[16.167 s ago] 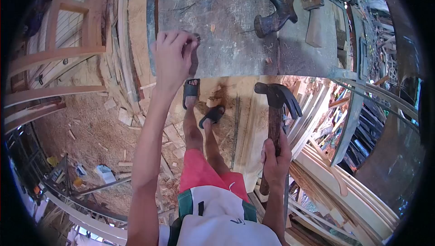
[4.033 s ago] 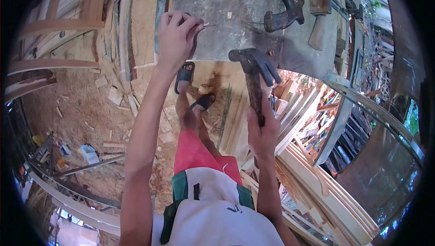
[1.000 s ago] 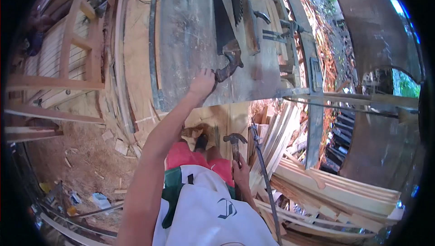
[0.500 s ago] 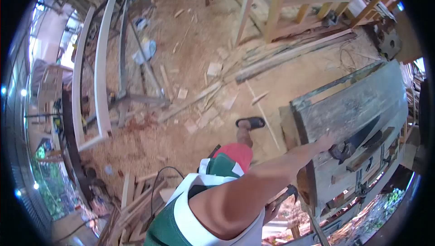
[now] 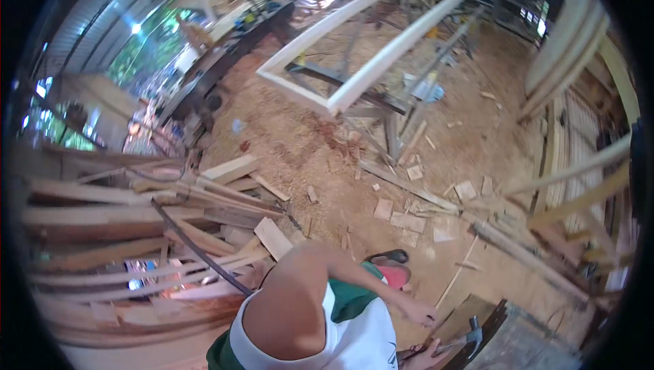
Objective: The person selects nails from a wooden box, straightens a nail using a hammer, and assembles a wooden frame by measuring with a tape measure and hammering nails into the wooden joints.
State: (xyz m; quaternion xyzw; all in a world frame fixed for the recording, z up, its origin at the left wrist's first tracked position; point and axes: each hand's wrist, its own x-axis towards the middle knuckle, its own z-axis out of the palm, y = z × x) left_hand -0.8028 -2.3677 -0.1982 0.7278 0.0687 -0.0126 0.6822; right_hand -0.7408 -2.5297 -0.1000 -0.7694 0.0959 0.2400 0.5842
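My left hand (image 5: 421, 313) hangs at the end of my outstretched bare arm, beside the near corner of a worn workbench (image 5: 521, 344). Its fingers look curled together; whatever is in them, if anything, is too small to make out. Below it, at the bottom edge of the view, my right hand (image 5: 424, 358) is closed around the handle of a hammer (image 5: 474, 333). The hammer's metal head points up, close to the bench edge. Part of my right hand is cut off by the frame.
A pale wooden frame (image 5: 334, 103) rests on a dark trestle (image 5: 392, 132). Stacked boards (image 5: 102, 217) and a black cable (image 5: 197, 251) lie at left. Wood offcuts (image 5: 407, 221) and sawdust cover the floor. A long beam (image 5: 528, 261) and timber framing (image 5: 582, 196) are at right.
My view has swung left, so the workbench now shows only at the lower right. My left hand has come off the bench top and back towards my body. The hammer stays in my right hand.
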